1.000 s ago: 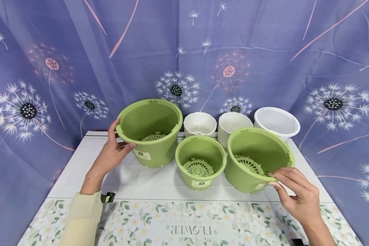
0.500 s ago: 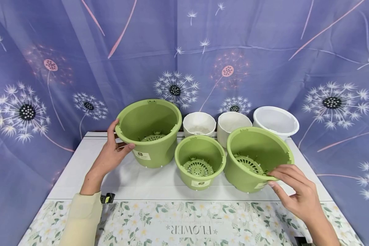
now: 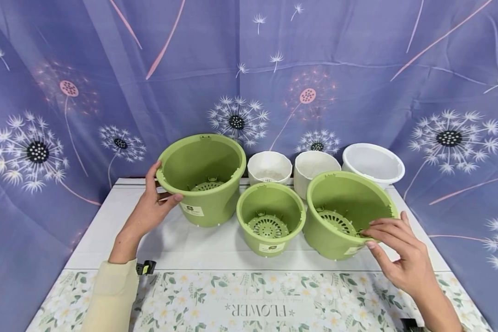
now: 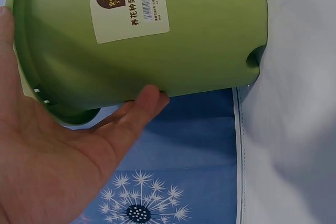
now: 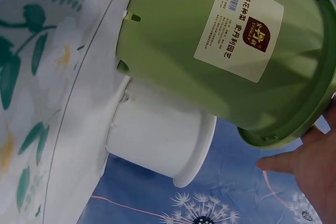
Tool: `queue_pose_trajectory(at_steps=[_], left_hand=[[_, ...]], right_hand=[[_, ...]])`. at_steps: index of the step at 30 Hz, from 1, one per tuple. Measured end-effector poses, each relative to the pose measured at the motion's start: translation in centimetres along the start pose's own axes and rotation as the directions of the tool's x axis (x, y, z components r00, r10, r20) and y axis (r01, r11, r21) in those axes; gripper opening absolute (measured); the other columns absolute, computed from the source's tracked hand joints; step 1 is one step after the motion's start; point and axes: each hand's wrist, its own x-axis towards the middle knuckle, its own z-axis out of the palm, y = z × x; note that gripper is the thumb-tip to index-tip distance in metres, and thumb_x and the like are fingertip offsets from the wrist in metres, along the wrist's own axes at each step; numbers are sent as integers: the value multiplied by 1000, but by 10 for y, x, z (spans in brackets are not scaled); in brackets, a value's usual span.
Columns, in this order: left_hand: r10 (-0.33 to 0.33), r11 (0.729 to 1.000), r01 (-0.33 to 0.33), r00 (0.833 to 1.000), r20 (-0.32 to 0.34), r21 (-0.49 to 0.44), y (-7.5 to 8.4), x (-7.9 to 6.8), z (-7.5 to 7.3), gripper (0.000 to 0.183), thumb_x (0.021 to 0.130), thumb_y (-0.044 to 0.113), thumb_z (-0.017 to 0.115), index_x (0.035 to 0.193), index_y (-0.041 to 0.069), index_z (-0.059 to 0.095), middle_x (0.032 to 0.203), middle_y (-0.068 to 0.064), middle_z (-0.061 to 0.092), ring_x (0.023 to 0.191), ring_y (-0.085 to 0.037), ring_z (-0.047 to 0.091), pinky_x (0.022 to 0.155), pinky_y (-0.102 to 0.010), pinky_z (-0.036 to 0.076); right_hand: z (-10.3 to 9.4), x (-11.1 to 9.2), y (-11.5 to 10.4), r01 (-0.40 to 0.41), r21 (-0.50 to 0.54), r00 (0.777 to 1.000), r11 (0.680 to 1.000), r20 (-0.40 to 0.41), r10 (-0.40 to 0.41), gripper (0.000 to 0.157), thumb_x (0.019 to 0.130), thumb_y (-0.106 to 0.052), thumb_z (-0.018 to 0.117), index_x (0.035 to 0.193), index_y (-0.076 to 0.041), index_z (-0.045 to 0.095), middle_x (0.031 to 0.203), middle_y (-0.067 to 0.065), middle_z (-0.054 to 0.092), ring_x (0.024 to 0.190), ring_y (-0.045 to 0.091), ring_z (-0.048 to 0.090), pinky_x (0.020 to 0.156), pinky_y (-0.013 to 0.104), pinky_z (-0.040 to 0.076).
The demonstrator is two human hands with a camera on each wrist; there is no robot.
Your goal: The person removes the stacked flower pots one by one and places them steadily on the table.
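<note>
Three green plastic flowerpots with slotted bottoms and cream labels stand in a row in the head view. My left hand (image 3: pixel 147 207) grips the rim of the largest flowerpot (image 3: pixel 213 210) at the left, thumb in front and fingers along its side. The smallest flowerpot (image 3: pixel 253 237) stands in the middle, untouched. At the right, my right hand (image 3: pixel 406 263) holds the near rim of the medium flowerpot (image 3: pixel 325 242), fingers over the edge and thumb at the outside. In the right wrist view one finger (image 5: pixel 278 162) stretches away from the rim.
Behind the green row stand two ribbed white pots, the left (image 3: pixel 269 159) and the right (image 3: pixel 302 182), and a smooth white pot (image 3: pixel 373 163) at the far right. The table has a floral cloth (image 3: pixel 257 290) in front. A purple dandelion curtain (image 3: pixel 182 92) surrounds the back and sides.
My right hand has shifted slightly at the rim, its fingers spreading and one lifting. My left hand and the pots have stayed in place.
</note>
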Motion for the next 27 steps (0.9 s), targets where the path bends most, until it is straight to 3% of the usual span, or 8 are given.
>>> queue_pose_trajectory(at_steps=[5,12,19,27], left_hand=[[-2,1000,2,1000,5,4,3,-1,0,104,106,34,69,166,46,-15,158,-29,35,134,-51,57,106,-63,52],[2,999,-2,1000,-15,42,9,0,-1,104,104,39,70,167,46,-13,168,-24,24,142,-51,48,107,-67,48],[-10,989,18,998,-55,144,16,-2,-8,105,100,46,74,171,36,-2,167,-25,17,144,-52,44,109,-72,43],[49,964,-18,993,-111,265,24,-4,-22,89,104,45,68,172,17,18,166,-28,23,146,-55,37,112,-76,36]], right_hand=[[-2,3,0,12,-41,1000,999,-3,-13,46,105,-45,67,106,-1,82,103,15,76,125,14,60,126,67,17],[-12,29,-2,47,-139,997,989,-57,-55,58,106,-50,64,111,6,79,105,25,72,125,17,58,127,47,28],[-28,37,13,-65,-200,996,978,54,77,66,105,-58,61,134,0,72,135,24,68,146,19,50,127,66,20],[-42,59,27,-71,-289,985,955,132,113,54,103,-46,69,138,-4,70,146,22,62,157,39,31,122,79,3]])
